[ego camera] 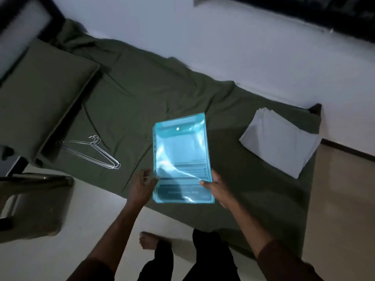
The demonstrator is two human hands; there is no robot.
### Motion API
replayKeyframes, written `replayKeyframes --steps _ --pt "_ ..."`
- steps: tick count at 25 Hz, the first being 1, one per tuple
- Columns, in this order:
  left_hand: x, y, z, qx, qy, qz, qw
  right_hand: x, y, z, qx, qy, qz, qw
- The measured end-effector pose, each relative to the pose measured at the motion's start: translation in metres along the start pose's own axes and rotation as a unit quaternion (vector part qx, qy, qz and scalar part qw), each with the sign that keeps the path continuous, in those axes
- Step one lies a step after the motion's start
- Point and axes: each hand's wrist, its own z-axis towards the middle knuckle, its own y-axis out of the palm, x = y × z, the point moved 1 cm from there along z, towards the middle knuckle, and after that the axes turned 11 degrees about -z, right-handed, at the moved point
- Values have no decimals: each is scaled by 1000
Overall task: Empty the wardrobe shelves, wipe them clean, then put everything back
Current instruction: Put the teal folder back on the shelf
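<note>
The blue folder [181,159] sits between the 2 hands, above the green-covered desk [142,94], its long axis pointing away from the person. The right hand [216,186] pinches its right edge. The left hand [142,184] meets the left edge, but I cannot tell whether it grips.

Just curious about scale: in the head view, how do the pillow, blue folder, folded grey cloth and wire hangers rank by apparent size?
Pillow
then blue folder and folded grey cloth, about alike, folder held nearer
wire hangers smallest
</note>
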Motion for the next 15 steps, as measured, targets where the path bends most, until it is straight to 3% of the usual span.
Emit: replayKeyframes --steps 3,7,11,15 --pt "-8 -104 -24 72 -1 -107 992 -51 67 -30 -73 -32 7 997" --pt "-39 -232 -52 79 -23 -231 969 -109 182 -50 -168 -7 -13 986" --pt "-104 -342 -80 189 -8 -320 928 -158 325 -55 -148 -58 -142 977" --pt "-157 -431 -102 299 -10 -376 877 -197 449 -66 -185 -116 -144 965"
